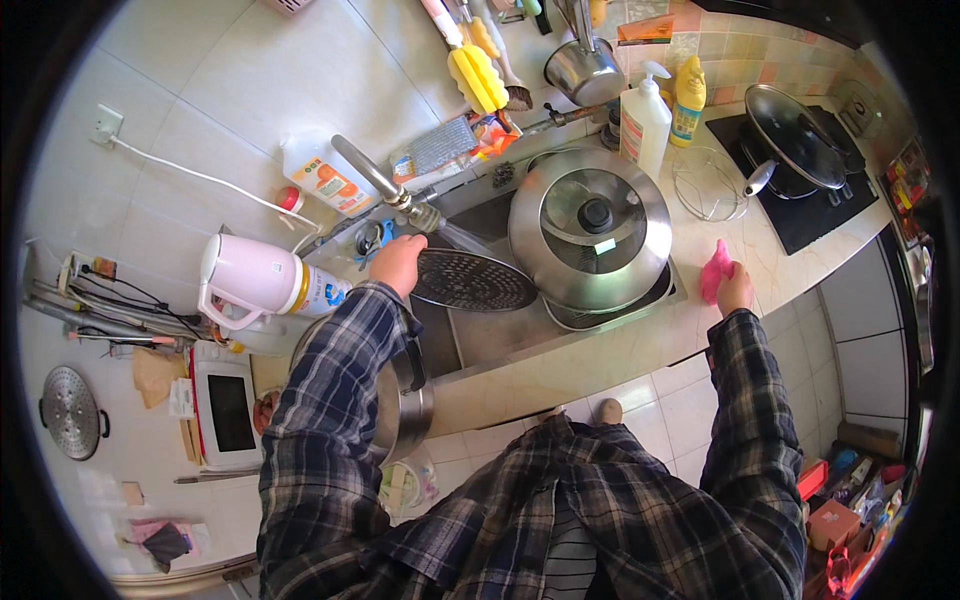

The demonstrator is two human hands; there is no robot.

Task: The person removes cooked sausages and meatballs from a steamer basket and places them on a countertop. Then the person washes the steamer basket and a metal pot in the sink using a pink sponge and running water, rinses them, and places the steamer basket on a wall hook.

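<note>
My left hand [397, 265] grips the rim of a round, perforated dark metal plate [476, 280]. The plate is tilted over the sink [480, 341], just below the faucet [375, 169], and water runs from the spout close to it. My right hand [735, 289] holds a bunched pink cloth [718, 271] above the counter, to the right of the sink. Between my hands, a large steel lid with a glass centre [592, 225] rests at the right part of the sink and hides most of what is under it.
A wire rack [705, 184], a white pump bottle [645, 120] and a yellow bottle [687, 101] stand behind the counter [780, 277]. A lidded pan [795, 142] sits on the black cooktop [795, 217]. On the left are a pink kettle [247, 274] and a large steel pot [409, 401].
</note>
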